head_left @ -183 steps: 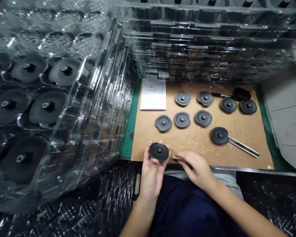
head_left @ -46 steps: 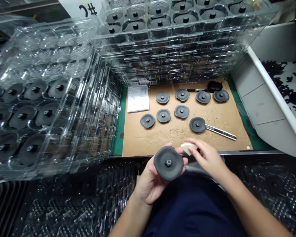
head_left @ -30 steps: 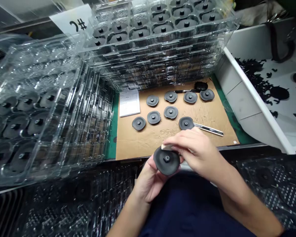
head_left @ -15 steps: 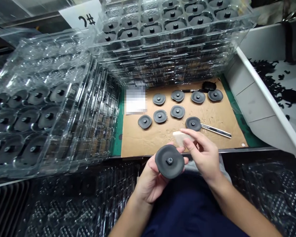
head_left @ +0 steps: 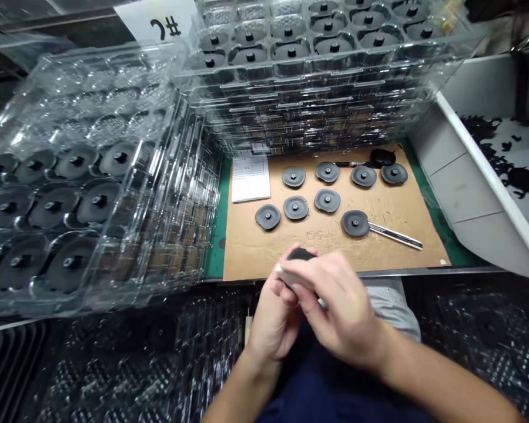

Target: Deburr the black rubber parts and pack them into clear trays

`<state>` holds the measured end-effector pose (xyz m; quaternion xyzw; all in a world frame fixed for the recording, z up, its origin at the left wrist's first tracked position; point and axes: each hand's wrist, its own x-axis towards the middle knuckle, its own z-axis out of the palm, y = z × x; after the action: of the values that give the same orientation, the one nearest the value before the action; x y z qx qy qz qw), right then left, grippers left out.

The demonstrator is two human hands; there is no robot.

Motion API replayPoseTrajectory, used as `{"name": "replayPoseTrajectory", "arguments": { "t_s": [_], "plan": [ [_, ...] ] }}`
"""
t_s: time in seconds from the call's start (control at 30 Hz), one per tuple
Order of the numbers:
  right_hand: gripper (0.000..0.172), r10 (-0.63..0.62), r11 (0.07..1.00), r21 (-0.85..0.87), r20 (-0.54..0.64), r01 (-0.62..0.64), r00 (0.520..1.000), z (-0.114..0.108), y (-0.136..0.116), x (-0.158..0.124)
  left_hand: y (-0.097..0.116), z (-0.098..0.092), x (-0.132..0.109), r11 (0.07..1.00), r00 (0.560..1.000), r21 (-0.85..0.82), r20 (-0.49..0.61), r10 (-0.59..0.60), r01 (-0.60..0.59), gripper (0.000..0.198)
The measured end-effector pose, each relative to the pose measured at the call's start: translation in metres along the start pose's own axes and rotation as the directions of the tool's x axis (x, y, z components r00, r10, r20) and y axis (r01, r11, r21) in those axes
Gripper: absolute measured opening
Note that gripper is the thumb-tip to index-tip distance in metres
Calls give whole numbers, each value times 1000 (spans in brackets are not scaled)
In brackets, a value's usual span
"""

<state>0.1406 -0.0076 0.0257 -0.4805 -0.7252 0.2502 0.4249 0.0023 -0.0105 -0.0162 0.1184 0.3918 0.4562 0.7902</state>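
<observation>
The left hand [head_left: 274,314] curls around a black rubber disc [head_left: 300,254], held just past the near edge of the brown cardboard [head_left: 247,255]. The right hand [head_left: 337,308] pinches a pale block [head_left: 286,275] and presses it on the disc. Eight more discs sit on the cardboard, and one touches a slim knife [head_left: 395,236].

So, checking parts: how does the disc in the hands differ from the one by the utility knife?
The disc in the hands is raised, mostly hidden by the left hand and right hand, with a pale block at its edge; the disc by the utility knife lies flat on the cardboard, its face and central stud showing. Both are black and rounded.
</observation>
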Motion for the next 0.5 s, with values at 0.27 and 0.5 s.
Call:
{"name": "replayPoseTrajectory", "arguments": {
  "t_s": [0.27, 0.5],
  "plan": [
    [25, -27, 998, 59, 78, 22, 997, 14, 4, 15, 6, 0, 1, 998, 998, -19, 25, 58, -58, 49],
    [28, 10, 997, -72, 141, 0, 990, -5, 10, -16, 9, 1, -4, 999, 998, -29, 65, 24, -22, 66]
  ]
}}
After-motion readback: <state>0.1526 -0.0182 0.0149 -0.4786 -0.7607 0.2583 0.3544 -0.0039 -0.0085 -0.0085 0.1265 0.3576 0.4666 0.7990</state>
